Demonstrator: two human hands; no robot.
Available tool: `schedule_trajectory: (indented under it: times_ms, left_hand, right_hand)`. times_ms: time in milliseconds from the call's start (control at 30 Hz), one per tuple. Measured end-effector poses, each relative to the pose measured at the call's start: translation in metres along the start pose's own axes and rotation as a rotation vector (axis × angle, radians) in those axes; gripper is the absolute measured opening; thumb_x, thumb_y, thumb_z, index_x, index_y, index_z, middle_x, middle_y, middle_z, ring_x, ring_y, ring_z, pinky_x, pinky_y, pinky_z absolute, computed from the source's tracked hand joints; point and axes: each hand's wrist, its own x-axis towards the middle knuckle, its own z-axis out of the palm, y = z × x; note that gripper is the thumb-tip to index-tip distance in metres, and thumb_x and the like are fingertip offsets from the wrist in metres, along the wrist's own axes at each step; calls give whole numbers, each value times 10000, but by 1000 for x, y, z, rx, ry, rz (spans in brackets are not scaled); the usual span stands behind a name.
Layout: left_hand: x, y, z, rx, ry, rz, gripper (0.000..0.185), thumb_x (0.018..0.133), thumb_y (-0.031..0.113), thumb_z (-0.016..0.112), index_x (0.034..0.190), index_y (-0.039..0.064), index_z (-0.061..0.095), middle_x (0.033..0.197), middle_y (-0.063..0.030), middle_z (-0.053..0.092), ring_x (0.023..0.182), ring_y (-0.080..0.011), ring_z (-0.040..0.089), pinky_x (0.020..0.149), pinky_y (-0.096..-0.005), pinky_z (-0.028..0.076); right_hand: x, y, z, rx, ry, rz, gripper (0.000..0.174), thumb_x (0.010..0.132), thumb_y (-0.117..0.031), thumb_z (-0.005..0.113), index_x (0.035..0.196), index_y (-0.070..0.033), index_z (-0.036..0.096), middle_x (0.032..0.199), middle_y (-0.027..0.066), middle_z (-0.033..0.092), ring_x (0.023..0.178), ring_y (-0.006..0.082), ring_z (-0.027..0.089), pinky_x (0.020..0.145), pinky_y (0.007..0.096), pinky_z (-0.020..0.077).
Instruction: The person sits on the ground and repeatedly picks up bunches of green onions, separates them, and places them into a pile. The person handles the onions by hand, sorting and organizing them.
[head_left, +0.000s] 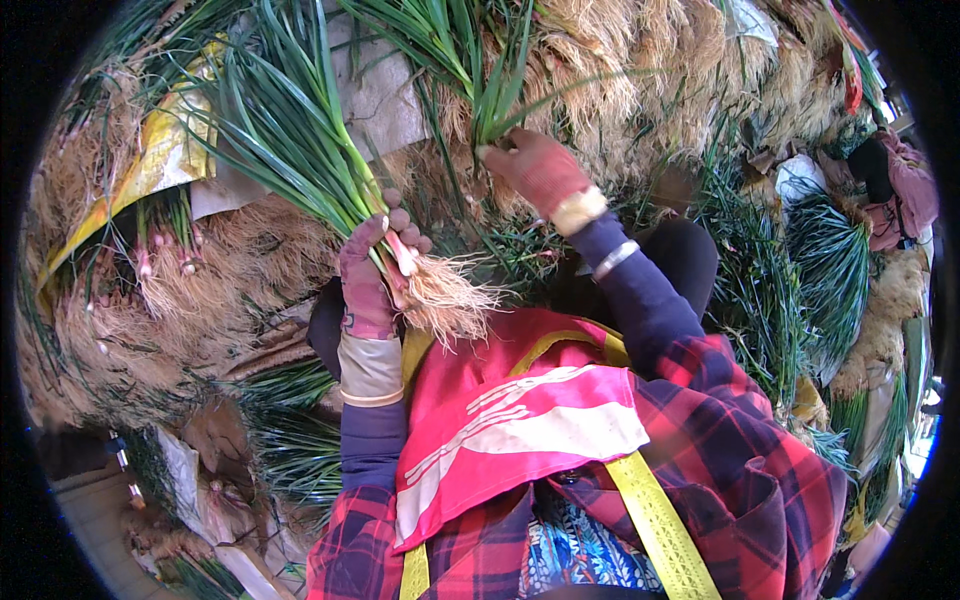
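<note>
In the head view, my gloved left hand (375, 262) grips a bunch of green onions (330, 157) just above its white bulbs. Long green leaves fan out to the upper left, and pale stringy roots (454, 300) hang to the right over my lap. My right hand (536, 165), in a reddish glove, is up and to the right of the bunch, its fingertips bent at some green leaves (499, 105). Whether those fingers pinch the leaves cannot be told. A pink apron (517, 435) with yellow straps covers my front.
Heaped onions with matted roots (637, 60) lie across the far side. At the left, a yellow sheet (165, 142) covers part of another rooty pile (225, 255). Green leaves (757, 300) lie at the right, near a bundle (829, 262) and a person in pink (904, 187).
</note>
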Motion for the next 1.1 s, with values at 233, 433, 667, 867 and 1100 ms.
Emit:
schedule_trajectory:
  times_ms: [233, 433, 667, 867, 1100]
  left_hand:
    - [-12, 4, 6, 45, 42, 51, 360, 765, 119, 575, 1090, 21, 455, 785, -47, 526, 704, -196, 513, 688, -335, 425]
    - [-7, -1, 6, 292, 198, 102, 375, 742, 177, 578, 1053, -16, 497, 814, -140, 581, 697, -251, 586, 632, -349, 496]
    - [-13, -13, 19, 250, 87, -9, 390, 728, 207, 580, 1050, -1, 505, 933, -179, 583, 775, -278, 600, 641, -375, 513]
    - [-13, -11, 11, 253, 92, 5, 400, 705, 217, 614, 1046, 38, 503, 960, -166, 577, 817, -264, 592, 684, -372, 510]
    - [3, -20, -41, 428, 220, -1, 395, 726, 172, 597, 1066, -13, 518, 924, -169, 595, 791, -275, 593, 694, -356, 502]
  right_hand:
    - [21, -41, -47, -5, -20, 34, 338, 812, -344, 514, 790, -30, 636, 666, 90, 617, 554, 176, 587, 599, 328, 463]
    - [14, -57, -92, 745, -122, 16, 279, 809, -278, 545, 698, -26, 592, 535, 34, 530, 341, 100, 426, 335, 223, 357]
    - [48, -84, -33, 912, -302, 49, 312, 826, -314, 499, 717, -23, 530, 532, 58, 506, 334, 134, 385, 339, 262, 328]
    - [7, -61, -23, 804, -146, -315, 364, 868, -410, 425, 864, -63, 533, 580, 7, 525, 437, 76, 460, 413, 196, 349]
    - [-13, -70, -6, 498, -169, -54, 392, 746, -346, 612, 849, 31, 579, 627, 61, 559, 531, 136, 509, 480, 295, 407]
